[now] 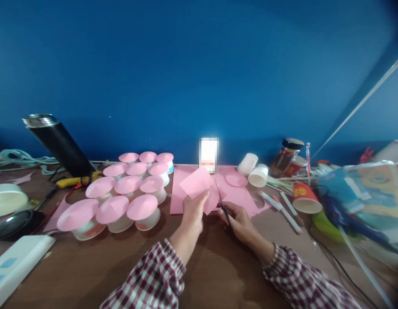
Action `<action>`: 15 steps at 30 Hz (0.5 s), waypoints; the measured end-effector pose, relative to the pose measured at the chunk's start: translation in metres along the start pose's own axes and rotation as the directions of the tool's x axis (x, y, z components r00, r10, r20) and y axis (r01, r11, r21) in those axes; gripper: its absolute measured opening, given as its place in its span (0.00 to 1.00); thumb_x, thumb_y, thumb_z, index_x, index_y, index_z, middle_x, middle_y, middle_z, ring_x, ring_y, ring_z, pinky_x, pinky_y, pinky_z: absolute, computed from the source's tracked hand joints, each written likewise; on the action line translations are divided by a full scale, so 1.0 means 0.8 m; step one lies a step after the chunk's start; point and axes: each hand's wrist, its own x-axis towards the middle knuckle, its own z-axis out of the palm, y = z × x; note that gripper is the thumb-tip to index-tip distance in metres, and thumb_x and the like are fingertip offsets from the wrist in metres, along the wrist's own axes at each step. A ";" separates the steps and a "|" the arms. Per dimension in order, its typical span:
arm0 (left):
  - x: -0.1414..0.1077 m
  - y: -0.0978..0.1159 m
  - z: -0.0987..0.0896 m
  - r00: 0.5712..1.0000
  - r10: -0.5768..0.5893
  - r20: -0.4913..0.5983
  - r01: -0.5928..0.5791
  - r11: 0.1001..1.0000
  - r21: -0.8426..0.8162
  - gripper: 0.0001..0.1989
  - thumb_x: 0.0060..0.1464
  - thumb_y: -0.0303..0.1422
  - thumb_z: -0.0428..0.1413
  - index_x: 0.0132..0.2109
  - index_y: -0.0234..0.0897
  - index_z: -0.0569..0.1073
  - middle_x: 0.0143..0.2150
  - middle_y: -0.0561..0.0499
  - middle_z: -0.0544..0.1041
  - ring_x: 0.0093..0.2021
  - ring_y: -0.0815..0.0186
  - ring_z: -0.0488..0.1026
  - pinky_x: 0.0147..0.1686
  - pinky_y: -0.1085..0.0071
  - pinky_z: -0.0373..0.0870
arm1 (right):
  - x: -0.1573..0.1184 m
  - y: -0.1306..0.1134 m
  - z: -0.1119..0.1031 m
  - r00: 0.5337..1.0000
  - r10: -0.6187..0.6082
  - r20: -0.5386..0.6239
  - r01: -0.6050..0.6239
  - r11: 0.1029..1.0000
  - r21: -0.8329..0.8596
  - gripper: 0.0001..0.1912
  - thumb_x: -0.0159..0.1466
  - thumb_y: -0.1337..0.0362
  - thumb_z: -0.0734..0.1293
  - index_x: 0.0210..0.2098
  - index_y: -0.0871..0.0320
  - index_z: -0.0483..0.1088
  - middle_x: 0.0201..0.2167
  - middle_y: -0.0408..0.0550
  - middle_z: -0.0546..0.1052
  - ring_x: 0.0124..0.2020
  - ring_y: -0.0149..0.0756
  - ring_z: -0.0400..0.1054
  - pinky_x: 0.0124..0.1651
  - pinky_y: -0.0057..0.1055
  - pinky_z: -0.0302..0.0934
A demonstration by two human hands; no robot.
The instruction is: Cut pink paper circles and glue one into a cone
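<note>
My left hand (192,216) grips a square-looking piece of pink paper (199,183), thumb on top, and lifts it over the desk. In my right hand (240,224) is a pair of dark-handled scissors (222,201), blades pointing away from me beside the paper's right edge. Whether the blades touch the paper I cannot tell. Beneath and behind lie larger pink sheets (177,199), with a round pink disc (236,179) on the right one. To the left stand rows of upturned paper cups, each topped by a shallow pink paper cone (142,207).
A lit, blurred screen (209,152) leans on the blue wall. White paper cups (258,175), markers (290,218), a red cup (306,198), a brown jar (285,158) and a glue gun (350,223) are at right. Leftward are a black flask (62,143) and a white power strip (20,268).
</note>
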 end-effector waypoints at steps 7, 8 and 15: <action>-0.007 0.010 0.001 0.996 0.019 0.090 -0.022 0.999 0.029 0.22 0.36 0.36 0.68 0.37 0.27 0.73 0.33 0.39 0.78 0.32 0.55 0.77 0.31 0.61 0.73 | -0.002 -0.006 0.000 1.000 -0.020 0.020 0.019 0.998 0.055 0.19 0.62 0.53 0.65 0.44 0.61 0.70 0.20 0.40 0.67 0.20 0.27 0.61 0.22 0.23 0.57; -0.007 0.010 0.001 0.996 0.024 0.091 -0.026 0.999 0.026 0.22 0.36 0.36 0.68 0.37 0.26 0.73 0.33 0.39 0.78 0.32 0.55 0.77 0.31 0.61 0.73 | -0.002 -0.006 0.000 1.000 -0.019 0.022 0.018 0.998 0.060 0.19 0.62 0.53 0.65 0.44 0.61 0.70 0.21 0.40 0.66 0.20 0.27 0.61 0.22 0.23 0.57; -0.003 0.006 0.000 0.994 0.044 0.103 -0.043 0.999 -0.013 0.23 0.36 0.37 0.68 0.38 0.27 0.73 0.34 0.38 0.79 0.33 0.56 0.77 0.32 0.61 0.73 | 0.000 -0.005 0.000 0.999 -0.024 0.026 0.023 0.998 0.050 0.18 0.62 0.53 0.65 0.44 0.61 0.70 0.20 0.39 0.66 0.19 0.27 0.60 0.21 0.23 0.55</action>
